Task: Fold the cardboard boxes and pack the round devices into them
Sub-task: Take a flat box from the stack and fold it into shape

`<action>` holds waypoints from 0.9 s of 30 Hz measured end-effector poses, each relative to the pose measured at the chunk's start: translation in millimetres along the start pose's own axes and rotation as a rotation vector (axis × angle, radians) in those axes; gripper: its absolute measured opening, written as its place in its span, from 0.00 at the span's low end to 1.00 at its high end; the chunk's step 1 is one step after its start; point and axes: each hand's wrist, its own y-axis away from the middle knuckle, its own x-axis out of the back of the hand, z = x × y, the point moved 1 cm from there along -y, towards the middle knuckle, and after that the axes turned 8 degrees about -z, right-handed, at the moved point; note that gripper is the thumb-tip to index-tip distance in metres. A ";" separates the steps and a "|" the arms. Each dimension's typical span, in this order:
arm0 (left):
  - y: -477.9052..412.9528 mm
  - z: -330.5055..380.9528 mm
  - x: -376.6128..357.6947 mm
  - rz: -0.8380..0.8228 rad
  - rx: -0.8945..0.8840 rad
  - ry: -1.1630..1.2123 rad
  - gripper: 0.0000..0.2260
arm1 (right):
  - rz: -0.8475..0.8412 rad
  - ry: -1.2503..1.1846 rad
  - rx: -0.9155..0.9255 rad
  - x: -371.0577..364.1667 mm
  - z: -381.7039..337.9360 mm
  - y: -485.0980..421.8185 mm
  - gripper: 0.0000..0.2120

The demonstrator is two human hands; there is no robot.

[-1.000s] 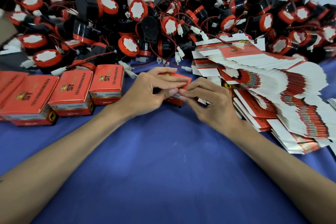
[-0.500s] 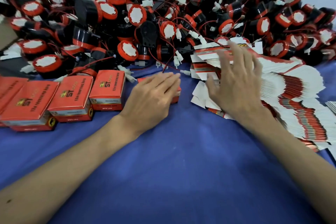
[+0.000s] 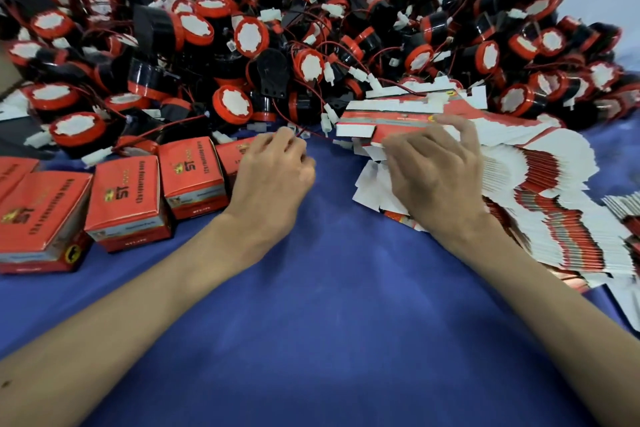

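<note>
Now your right hand is pinching 1 flat carton off the fanned stack to fold, while your left hand is resting curled beside the packed boxes, grasp unclear.

Right hand pinches a flat box atop the stack — left hand beside folded boxes.

- table's covered in a blue cloth, bare in the near middle
- huge heap of round devices, red and black with wires, runs along the whole far side
- row of folded red boxes on the left
- fanned-out stack of flat box blanks on the right
</note>
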 end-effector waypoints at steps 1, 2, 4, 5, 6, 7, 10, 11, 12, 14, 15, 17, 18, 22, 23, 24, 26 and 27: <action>0.6 3.9 2.1 0.062 -0.036 0.187 0.10 | 0.080 -0.061 0.041 2.2 -6.9 -1.1 0.12; 2.6 8.4 4.3 0.098 -0.047 0.446 0.09 | 0.138 -0.130 0.078 3.9 -14.5 -2.1 0.11; 7.3 19.1 6.1 0.058 0.040 1.001 0.12 | 0.208 -0.295 0.126 5.7 -27.9 -2.5 0.07; 9.7 24.4 5.9 0.015 0.100 1.266 0.14 | 0.230 -0.392 0.123 7.6 -34.0 -2.9 0.06; 10.9 28.2 4.9 -0.022 0.152 1.516 0.16 | 0.245 -0.500 0.106 9.9 -40.1 -3.0 0.05; 10.6 28.8 3.0 -0.044 0.208 1.728 0.18 | 0.256 -0.619 0.072 12.8 -46.4 -2.5 0.04; 4.6 20.5 -5.9 -0.026 0.386 1.946 0.35 | 0.205 -0.904 -0.237 24.2 -63.6 -3.0 0.03; 3.8 18.5 -7.4 -0.012 0.418 1.935 0.39 | 0.169 -0.944 -0.395 26.3 -66.0 -3.7 0.06; 3.8 18.5 -7.3 0.003 0.428 1.919 0.41 | 0.138 -0.979 -0.537 27.7 -65.9 -4.9 0.09; 4.7 19.9 -8.6 0.074 0.410 1.843 0.37 | 0.107 -1.046 -0.759 26.4 -55.1 -7.4 0.09; 4.7 20.0 -10.3 0.132 0.431 1.804 0.31 | 0.107 -1.067 -0.848 24.1 -45.3 -7.5 0.07; 4.0 16.4 -12.0 0.210 0.519 1.820 0.19 | 0.071 -1.066 -0.968 19.1 -27.3 -6.9 0.08; 3.3 14.6 -12.1 0.201 0.556 1.858 0.16 | 0.020 -1.035 -0.984 17.3 -22.0 -5.2 0.11; 3.7 15.9 -11.7 0.149 0.614 1.825 0.08 | -0.258 -0.562 -0.774 8.9 -31.5 7.3 0.14; 4.1 15.7 -10.8 0.210 0.628 1.767 0.08 | -0.275 -0.474 -0.699 8.6 -37.5 9.7 0.13; 4.6 14.7 -10.1 0.273 0.619 1.726 0.07 | -0.277 -0.480 -0.628 9.0 -44.5 11.2 0.13; 5.1 15.2 -8.7 0.308 0.497 1.697 0.07 | -0.343 -0.738 -0.550 11.9 -58.8 12.7 0.20; 5.9 17.1 -7.3 0.273 0.407 1.697 0.07 | -0.417 -0.889 -0.539 13.2 -65.2 12.6 0.26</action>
